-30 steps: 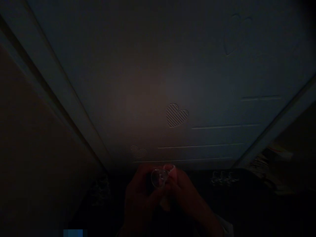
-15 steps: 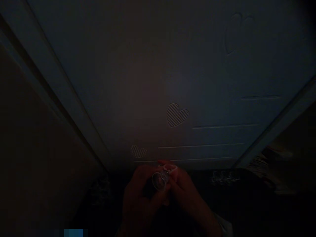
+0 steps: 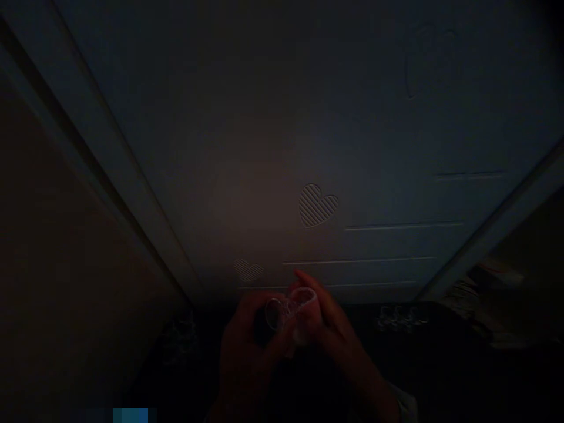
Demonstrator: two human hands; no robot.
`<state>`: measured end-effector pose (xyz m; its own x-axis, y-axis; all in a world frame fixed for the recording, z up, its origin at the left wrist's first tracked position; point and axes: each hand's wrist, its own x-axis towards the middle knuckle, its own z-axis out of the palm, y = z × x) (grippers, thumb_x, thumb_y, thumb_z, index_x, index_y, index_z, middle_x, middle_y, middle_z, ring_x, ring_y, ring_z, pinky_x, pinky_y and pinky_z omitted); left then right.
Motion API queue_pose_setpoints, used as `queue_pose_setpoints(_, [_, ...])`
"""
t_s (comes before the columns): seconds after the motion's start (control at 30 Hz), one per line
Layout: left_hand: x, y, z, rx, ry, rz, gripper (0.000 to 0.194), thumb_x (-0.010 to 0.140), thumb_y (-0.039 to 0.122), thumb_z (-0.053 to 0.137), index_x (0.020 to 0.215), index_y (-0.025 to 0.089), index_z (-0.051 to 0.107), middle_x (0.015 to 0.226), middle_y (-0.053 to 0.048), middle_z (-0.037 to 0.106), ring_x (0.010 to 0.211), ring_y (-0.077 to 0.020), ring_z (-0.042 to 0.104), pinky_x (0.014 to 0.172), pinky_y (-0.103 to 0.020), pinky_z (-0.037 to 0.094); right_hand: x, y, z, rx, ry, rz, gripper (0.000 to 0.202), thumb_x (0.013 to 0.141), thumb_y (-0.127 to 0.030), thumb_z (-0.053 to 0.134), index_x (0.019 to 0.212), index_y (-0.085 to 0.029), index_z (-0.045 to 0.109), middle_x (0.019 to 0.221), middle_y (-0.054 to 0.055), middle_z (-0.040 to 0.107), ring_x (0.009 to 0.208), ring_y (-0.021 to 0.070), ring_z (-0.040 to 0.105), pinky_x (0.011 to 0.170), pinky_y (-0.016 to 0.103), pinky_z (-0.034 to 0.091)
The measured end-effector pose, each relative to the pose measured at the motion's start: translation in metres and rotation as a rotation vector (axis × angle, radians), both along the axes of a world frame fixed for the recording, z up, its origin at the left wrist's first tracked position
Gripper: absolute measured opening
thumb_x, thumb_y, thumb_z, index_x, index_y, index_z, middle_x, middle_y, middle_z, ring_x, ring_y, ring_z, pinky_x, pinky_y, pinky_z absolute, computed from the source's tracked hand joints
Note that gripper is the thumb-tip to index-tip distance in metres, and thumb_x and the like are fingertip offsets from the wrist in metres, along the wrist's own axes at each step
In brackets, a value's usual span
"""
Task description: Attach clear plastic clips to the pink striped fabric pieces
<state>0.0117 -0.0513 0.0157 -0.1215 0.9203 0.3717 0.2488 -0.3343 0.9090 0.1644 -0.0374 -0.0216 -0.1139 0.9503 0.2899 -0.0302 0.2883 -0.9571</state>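
Observation:
The light is very dim. Low in the middle, my left hand (image 3: 242, 341) is closed on a small clear ring-shaped piece (image 3: 267, 306), its round loop standing out between thumb and fingers. Right beside it, my right hand (image 3: 337, 329) grips a pale pinkish piece (image 3: 315, 301) with a rounded opening at its top, like a small cup or a folded cloth loop. The two pieces meet between my hands. Whether they are joined I cannot tell, and their exact kind is unclear in the dark.
Behind my hands stands a large pale panel (image 3: 247, 147) with engraved hearts and lines. A dark surface (image 3: 335, 388) lies below. Several clear curled pieces (image 3: 399, 318) rest to the right, with more (image 3: 180, 338) at the left. Blurred items (image 3: 489, 294) sit at far right.
The pinkish piece has come up and shows more of its opening. My right hand's fingers have shifted upward around it. The clear loop has moved slightly left and up.

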Motion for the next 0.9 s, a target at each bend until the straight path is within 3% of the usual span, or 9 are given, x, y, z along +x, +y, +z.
queue_pose_setpoints(0.13, [0.0,0.001,0.001,-0.002,-0.079,0.067,0.014,0.072,0.026,0.073,0.085,0.023,0.07,0.084,0.0,0.073,0.078,-0.0182,0.067,0.072,-0.027,0.051,0.003,0.009,-0.003,-0.03,0.148,-0.017,0.06,0.083,-0.065,0.055,0.128,-0.027,0.059,0.13,0.01,0.061,0.115,0.0289,0.059,0.095,0.04,0.049])
queue_pose_setpoints(0.27, [0.001,0.001,0.002,0.007,-0.192,0.092,0.014,0.07,0.024,0.072,0.084,0.022,0.069,0.083,-0.001,0.073,0.08,-0.0194,0.067,0.075,-0.029,0.052,-0.002,0.01,0.006,-0.063,0.275,-0.177,0.043,0.083,-0.066,0.054,0.097,-0.026,0.064,0.103,0.007,0.069,0.087,0.0234,0.066,0.075,0.034,0.054])
queue_pose_setpoints(0.33, [-0.002,0.003,0.002,0.0,-0.175,0.001,0.013,0.07,0.023,0.072,0.083,0.021,0.069,0.08,-0.001,0.073,0.078,-0.0195,0.067,0.073,-0.029,0.053,-0.003,0.007,0.012,-0.028,0.319,-0.175,0.039,0.082,-0.064,0.056,0.084,-0.026,0.061,0.094,0.005,0.068,0.082,0.0222,0.064,0.071,0.033,0.053])
queue_pose_setpoints(0.43, [-0.009,0.007,0.001,-0.016,-0.081,-0.167,0.012,0.07,0.021,0.071,0.082,0.021,0.07,0.082,-0.003,0.074,0.077,-0.0204,0.068,0.072,-0.029,0.053,-0.003,0.004,0.015,0.014,0.387,-0.158,0.032,0.083,-0.059,0.057,0.078,-0.027,0.058,0.094,0.004,0.065,0.084,0.0216,0.062,0.074,0.033,0.052])
queue_pose_setpoints(0.57, [-0.011,0.009,-0.001,-0.111,-0.012,-0.326,0.017,0.064,0.019,0.072,0.081,0.022,0.072,0.11,-0.009,0.074,0.101,-0.0283,0.068,0.089,-0.038,0.049,-0.003,0.005,0.012,0.003,0.471,-0.132,0.024,0.082,-0.051,0.06,0.078,-0.028,0.055,0.097,0.002,0.061,0.076,0.0179,0.057,0.069,0.03,0.05])
queue_pose_setpoints(0.63, [-0.009,0.008,0.0,-0.144,0.003,-0.37,0.019,0.063,0.018,0.072,0.081,0.021,0.072,0.112,-0.01,0.074,0.106,-0.0305,0.066,0.095,-0.042,0.045,-0.005,0.005,0.011,-0.014,0.465,-0.137,0.022,0.083,-0.048,0.058,0.076,-0.027,0.053,0.099,0.002,0.06,0.073,0.0174,0.054,0.067,0.03,0.05])
queue_pose_setpoints(0.73, [-0.003,0.007,0.005,-0.149,0.002,-0.419,0.021,0.061,0.015,0.071,0.08,0.021,0.072,0.103,-0.008,0.075,0.099,-0.028,0.067,0.089,-0.038,0.047,-0.008,0.006,0.012,-0.042,0.421,-0.169,0.02,0.084,-0.046,0.055,0.077,-0.027,0.052,0.096,0.002,0.058,0.071,0.0177,0.053,0.065,0.03,0.05])
queue_pose_setpoints(0.9, [-0.003,0.006,0.005,-0.237,-0.009,-0.431,0.019,0.061,0.012,0.069,0.078,0.021,0.071,0.071,0.001,0.07,0.066,-0.0168,0.061,0.062,-0.025,0.046,-0.007,0.007,0.017,-0.092,0.365,-0.213,0.021,0.077,-0.045,0.064,0.078,-0.025,0.06,0.093,0.003,0.06,0.071,0.0174,0.054,0.061,0.027,0.048])
